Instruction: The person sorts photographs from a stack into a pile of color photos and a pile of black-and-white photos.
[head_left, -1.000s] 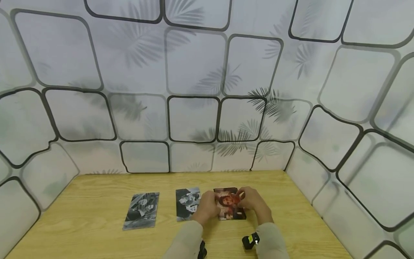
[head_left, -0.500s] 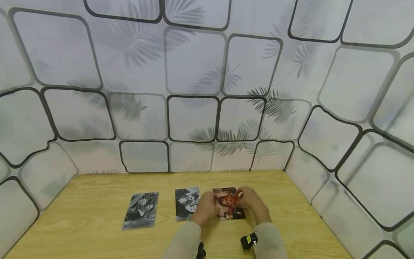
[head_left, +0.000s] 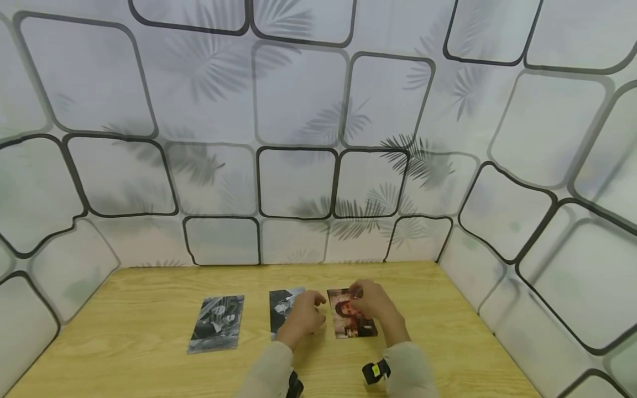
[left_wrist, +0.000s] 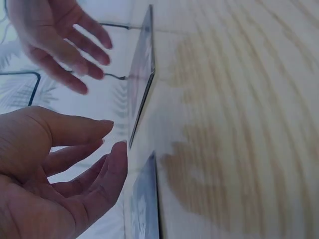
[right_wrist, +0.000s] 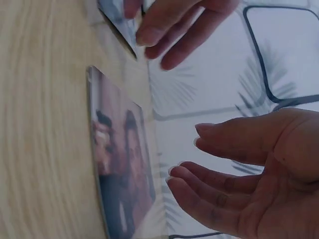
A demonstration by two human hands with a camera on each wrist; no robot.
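A reddish-toned colour photo card point(head_left: 348, 323) lies on the wooden table, right of the centre. Over its upper right part is my right hand point(head_left: 377, 304); the right wrist view has the fingers of this hand point(right_wrist: 214, 184) loosely bent and apart from the card, with nothing between them. My left hand point(head_left: 302, 314) hovers over a black-and-white photo card point(head_left: 280, 305) and hides its right part. In the left wrist view the thumb and fingers of the left hand point(left_wrist: 70, 174) are parted and hold nothing. Farther left lies another black-and-white photo card point(head_left: 217, 324).
The three cards lie in a row on the light wooden table point(head_left: 149, 315). A patterned wall covering point(head_left: 298, 182) with dark rounded frames and leaf prints surrounds the table at the back and sides. Each wrist carries a small black device point(head_left: 376, 371).
My left hand has come off the colour photo card and moved left over the middle card. My right hand has lifted from the colour card's right edge, shifting slightly left. The cards stay put.
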